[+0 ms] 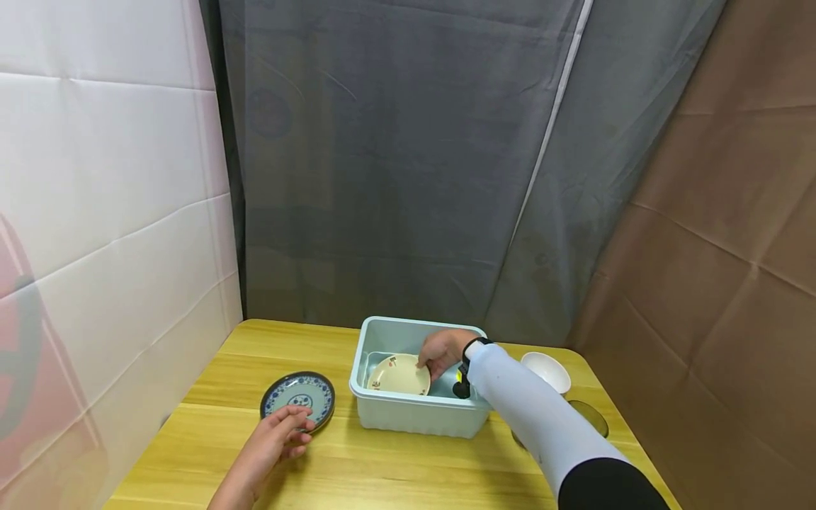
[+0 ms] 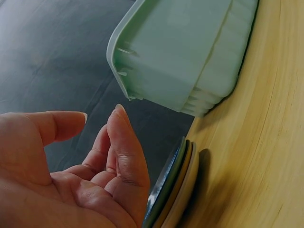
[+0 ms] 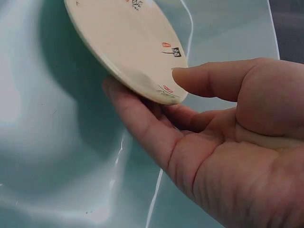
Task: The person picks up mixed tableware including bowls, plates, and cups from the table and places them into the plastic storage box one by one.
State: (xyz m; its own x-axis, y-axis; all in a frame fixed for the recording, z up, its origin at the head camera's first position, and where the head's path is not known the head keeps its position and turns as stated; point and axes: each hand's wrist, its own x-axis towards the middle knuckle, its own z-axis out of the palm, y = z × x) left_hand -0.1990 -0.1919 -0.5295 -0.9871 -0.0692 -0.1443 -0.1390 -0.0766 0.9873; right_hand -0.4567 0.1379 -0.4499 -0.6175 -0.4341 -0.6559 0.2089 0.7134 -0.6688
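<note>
Cream plate [image 1: 397,375], one, in one bin [image 1: 421,418], right fingers [image 3: 142,121] pinching; left fingers [image 2: 126,149] parted, empty.

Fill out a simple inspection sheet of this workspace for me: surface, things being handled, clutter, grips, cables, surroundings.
Surface: wood-grain table.
Job's things: cream plate with small markings, inside the pale blue-green tub; whether it touches the bottom is unclear. Stacked plates beside the tub, a blue-patterned one on top.
Clutter: white bowl and olive round item, partly hidden by the right sleeve.
Grips: right grip pinches the cream plate's edge; left grip holds nothing, near the stacked plates.
Cables: nothing seen.
Surroundings: grey curtain behind, white cloth left, brown cloth right.
</note>
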